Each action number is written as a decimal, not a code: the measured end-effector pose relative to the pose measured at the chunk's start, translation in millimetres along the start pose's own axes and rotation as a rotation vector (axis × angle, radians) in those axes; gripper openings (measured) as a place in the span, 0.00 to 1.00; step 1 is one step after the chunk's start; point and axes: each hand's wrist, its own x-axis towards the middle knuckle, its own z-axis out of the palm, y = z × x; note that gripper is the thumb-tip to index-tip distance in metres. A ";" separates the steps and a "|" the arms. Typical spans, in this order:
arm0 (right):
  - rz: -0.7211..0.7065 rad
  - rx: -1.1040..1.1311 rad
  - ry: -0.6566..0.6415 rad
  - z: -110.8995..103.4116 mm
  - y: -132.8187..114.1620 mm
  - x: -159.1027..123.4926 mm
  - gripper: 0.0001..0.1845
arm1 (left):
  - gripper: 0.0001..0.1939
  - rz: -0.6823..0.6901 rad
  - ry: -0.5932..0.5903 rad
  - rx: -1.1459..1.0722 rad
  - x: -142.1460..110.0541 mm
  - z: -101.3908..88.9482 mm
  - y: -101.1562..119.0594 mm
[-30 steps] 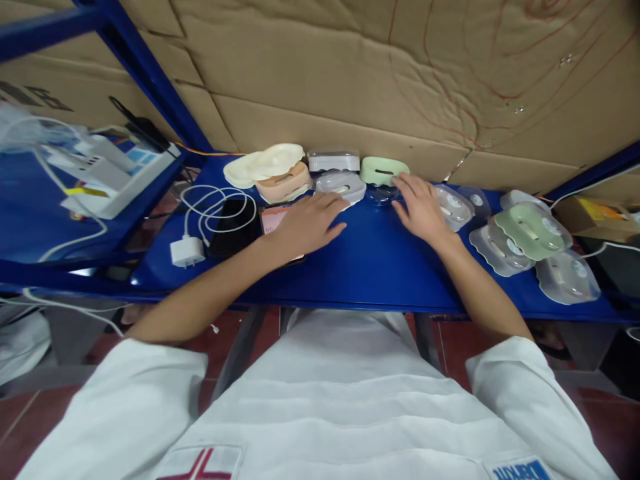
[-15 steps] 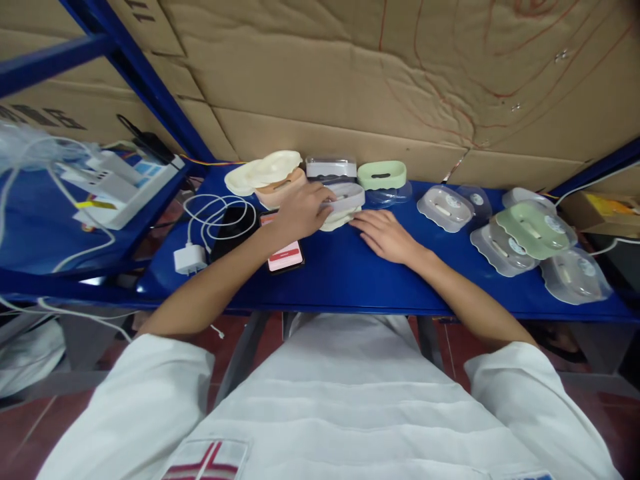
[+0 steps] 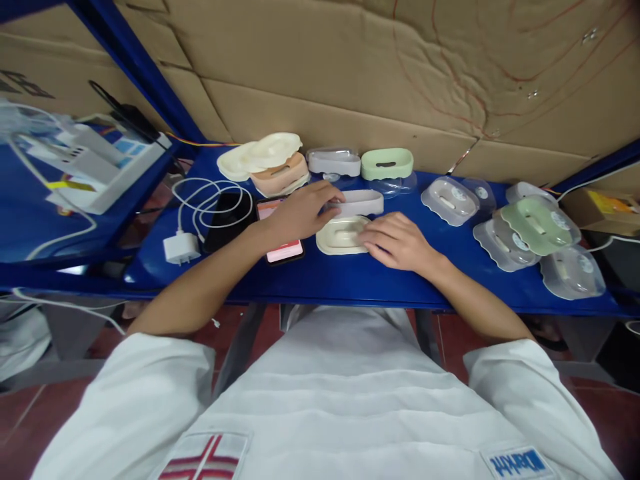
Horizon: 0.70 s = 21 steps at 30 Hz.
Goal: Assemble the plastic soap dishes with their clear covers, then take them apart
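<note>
1. Well, from the head view, the left hand has its thumb and fingers closed on the left end of a lilac-grey box, which sits just behind a cream tray on the blue counter.
2. The right hand has its fingers bent over the right end of that cream tray; I can't tell whether they pinch it or only touch it.
3. Just left of the tray lies a phone with a lit pink screen, partly under the left forearm. Beside it are a dark pad, a coiled white cable and a white charger.
4. Behind the hands I see a peach box with cream lids overlapping on top, a grey box under a clear cover, and a green box with a dark slot, a clear lid partly beneath it.
5. Over on the right, several clear-covered boxes are grouped, and a green-based one rests on others.
6. Upright at the back stands a brown cardboard sheet marked with reddish curved lines.
</note>
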 end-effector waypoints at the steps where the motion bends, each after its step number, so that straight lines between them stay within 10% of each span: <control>1: 0.039 -0.026 0.055 -3.0 -0.3 -1.0 0.17 | 0.13 0.029 -0.034 -0.008 -1.0 -4.0 -0.5; 7: 0.161 0.004 -0.050 -3.2 2.4 -0.8 0.38 | 0.11 0.168 -0.248 -0.036 -11.3 -27.3 -5.8; 21: 0.037 -0.023 -0.159 14.6 6.2 -0.5 0.24 | 0.12 0.271 -0.305 0.346 -20.7 -1.5 5.9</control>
